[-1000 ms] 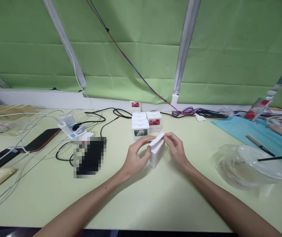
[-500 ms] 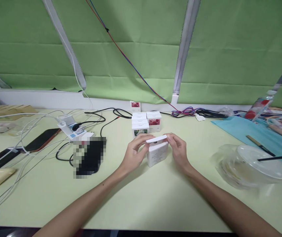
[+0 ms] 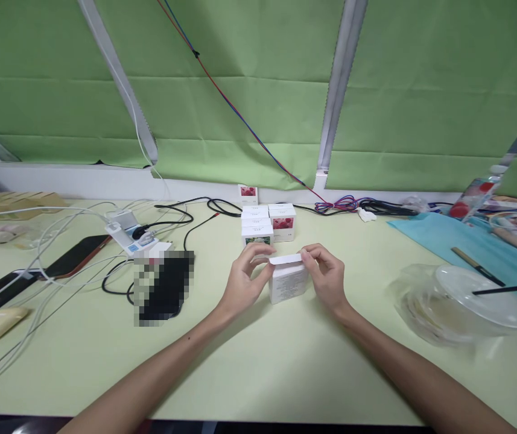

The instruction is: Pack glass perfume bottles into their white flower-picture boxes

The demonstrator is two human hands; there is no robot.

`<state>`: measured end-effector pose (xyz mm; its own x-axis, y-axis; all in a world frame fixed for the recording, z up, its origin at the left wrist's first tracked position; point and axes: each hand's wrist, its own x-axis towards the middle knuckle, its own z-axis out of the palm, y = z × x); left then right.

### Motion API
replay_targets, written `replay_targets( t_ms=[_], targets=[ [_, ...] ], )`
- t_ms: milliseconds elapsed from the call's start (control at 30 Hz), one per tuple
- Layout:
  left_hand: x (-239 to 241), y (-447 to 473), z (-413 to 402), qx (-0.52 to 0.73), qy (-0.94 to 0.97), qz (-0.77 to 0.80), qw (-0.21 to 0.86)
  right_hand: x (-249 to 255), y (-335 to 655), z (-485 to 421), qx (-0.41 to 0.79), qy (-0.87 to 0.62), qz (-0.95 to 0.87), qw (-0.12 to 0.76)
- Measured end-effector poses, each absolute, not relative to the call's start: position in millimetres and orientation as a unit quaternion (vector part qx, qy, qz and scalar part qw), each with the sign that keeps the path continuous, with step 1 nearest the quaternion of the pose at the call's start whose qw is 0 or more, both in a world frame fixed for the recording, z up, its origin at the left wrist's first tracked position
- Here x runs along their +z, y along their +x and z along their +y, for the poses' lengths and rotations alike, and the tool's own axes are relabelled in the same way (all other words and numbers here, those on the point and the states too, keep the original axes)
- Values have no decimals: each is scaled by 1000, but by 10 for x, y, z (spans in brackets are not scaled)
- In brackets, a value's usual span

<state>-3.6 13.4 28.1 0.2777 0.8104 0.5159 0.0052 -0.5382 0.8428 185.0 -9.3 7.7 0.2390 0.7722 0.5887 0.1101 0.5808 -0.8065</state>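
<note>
A small white cardboard box (image 3: 288,286) with fine print on its near side stands on the table (image 3: 258,361). Its top flap (image 3: 285,259) is partly raised. My left hand (image 3: 249,277) grips the flap and box at the left corner, thumb on the near side. At the right corner, my right hand (image 3: 326,274) pinches the flap's end between thumb and fingers. Just behind stand several similar white boxes with flower pictures, among them a row on the left (image 3: 257,232) and a red-flower box (image 3: 282,224).
Left of my hands lie a pixelated dark device (image 3: 168,289), a white power strip (image 3: 126,238), cables and a phone (image 3: 77,256). To the right are a bagged plastic bowl (image 3: 475,298), a teal cloth (image 3: 443,235) and a bottle (image 3: 478,193).
The box's flap has tilted further down toward the near side, hiding the opening beneath it. My right hand's fingertips have shifted slightly left along the flap.
</note>
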Motion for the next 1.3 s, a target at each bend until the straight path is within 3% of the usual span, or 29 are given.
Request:
replay_targets(
  t_ms=[433, 867, 1300],
  targets=[
    [215, -57, 17, 573, 717, 282, 280, 41, 1880, -79, 210, -389, -595, 671],
    [104, 71, -76, 619, 641, 324, 317, 26, 1874, -93, 191, -388, -595, 677],
    [78, 116, -145, 606, 678, 336, 246, 30, 1898, -107, 128, -409, -609, 668]
  ],
)
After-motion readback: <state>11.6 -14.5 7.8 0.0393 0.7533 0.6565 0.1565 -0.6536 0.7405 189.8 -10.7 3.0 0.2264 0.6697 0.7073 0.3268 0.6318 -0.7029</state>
